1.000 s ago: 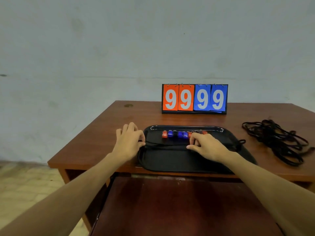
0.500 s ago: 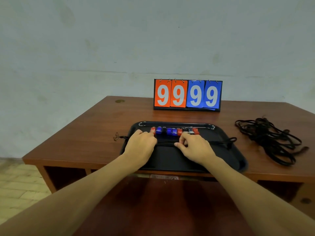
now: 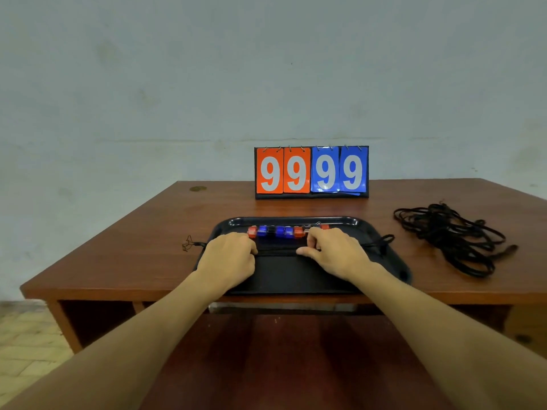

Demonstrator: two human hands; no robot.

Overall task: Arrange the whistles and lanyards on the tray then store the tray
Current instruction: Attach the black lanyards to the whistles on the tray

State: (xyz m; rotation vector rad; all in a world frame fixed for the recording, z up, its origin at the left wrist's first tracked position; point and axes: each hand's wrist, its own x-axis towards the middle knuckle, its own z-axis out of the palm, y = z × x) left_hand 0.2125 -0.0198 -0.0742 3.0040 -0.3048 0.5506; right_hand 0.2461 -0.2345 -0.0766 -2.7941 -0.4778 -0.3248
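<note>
Whistles, red and blue, line the far edge of the tray on the surface. Our left hand and right hand each pinch one black lanyard stretched across it.

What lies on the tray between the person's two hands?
In the head view, a black lanyard stretches across the tray between left hand and right hand.

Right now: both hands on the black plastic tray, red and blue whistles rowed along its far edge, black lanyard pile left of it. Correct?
No. Head view: the tangled pile of black lanyards lies right of the black plastic tray, not left. Rest holds.
</note>
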